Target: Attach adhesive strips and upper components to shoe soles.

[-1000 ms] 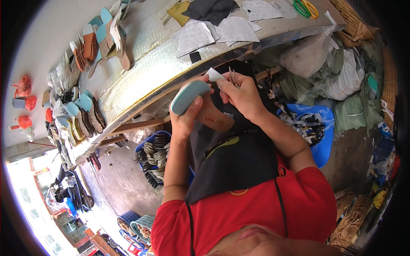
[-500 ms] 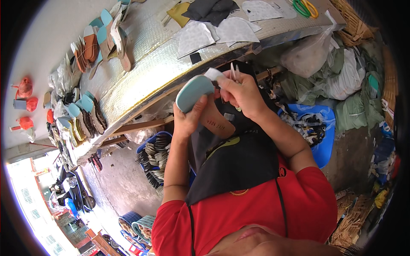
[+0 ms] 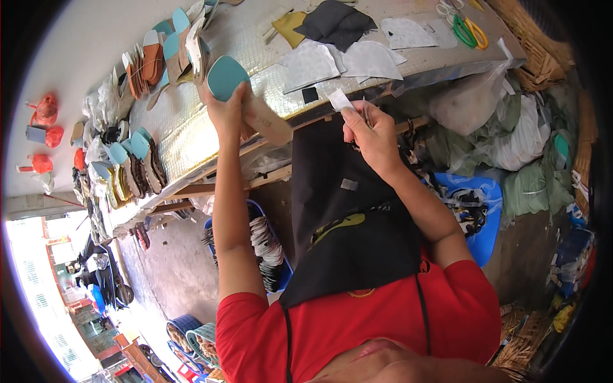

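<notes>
Over the bench's front edge, my left hand grips a shoe insole, teal at one end and tan at the other. To the right, my right hand pinches a small white piece of material by one end. A slim pointed metal tool sticks up from the same fingers; its kind is unclear. The two hands are well apart. White cut pieces and a small black square lie on the bench beyond them.
Bundled insoles stand on the bench at far left, with more stacks nearer. Dark fabric and green-and-yellow-handled scissors lie at the back. Below are a blue tub, plastic bags and a crate of stacked pieces.
My left hand has carried the insole left, away from my right hand and toward the bench. My right hand has shifted slightly right and down, still with the white piece.
</notes>
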Demonstrator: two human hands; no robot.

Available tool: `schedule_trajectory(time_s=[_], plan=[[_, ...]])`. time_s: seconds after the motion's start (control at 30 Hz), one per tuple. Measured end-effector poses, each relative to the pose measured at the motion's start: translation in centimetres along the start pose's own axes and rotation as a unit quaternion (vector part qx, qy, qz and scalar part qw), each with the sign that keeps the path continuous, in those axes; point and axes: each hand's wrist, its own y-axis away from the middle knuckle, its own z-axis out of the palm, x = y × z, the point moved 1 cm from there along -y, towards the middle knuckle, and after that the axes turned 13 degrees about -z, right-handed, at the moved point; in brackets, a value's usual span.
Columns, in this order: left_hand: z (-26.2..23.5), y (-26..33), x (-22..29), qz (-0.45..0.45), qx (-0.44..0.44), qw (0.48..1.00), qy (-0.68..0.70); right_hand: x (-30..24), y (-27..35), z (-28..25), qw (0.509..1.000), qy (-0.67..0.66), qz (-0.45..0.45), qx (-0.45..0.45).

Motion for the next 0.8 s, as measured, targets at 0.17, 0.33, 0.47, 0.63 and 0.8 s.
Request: schedule_trajectory(time_s=[0.17,0.33,0.47,0.63,0.8], plan=[[1.3,3.4,3.5,0.412,0.376,0.779,-0.289,0.3,-0.3,0.0,0.994,0.083,-0.076,0.015],[4.1,12.3,3.2,0.026,-0.227,0.974,-0.001,0.9,0.0,1.0,0.963,0.19,-0.192,0.011],[4.8,14.6,4.0,-0.085,-0.312,0.939,0.117,0.9,0.4,1.2,0.951,0.215,-0.223,0.003],[4.8,14.6,3.5,-0.106,-0.332,0.928,0.128,1.1,0.6,1.3,0.95,0.218,-0.225,0.008],[4.9,14.3,2.9,-0.147,-0.36,0.903,0.18,1.3,0.7,1.3,0.954,0.203,-0.222,0.0]])
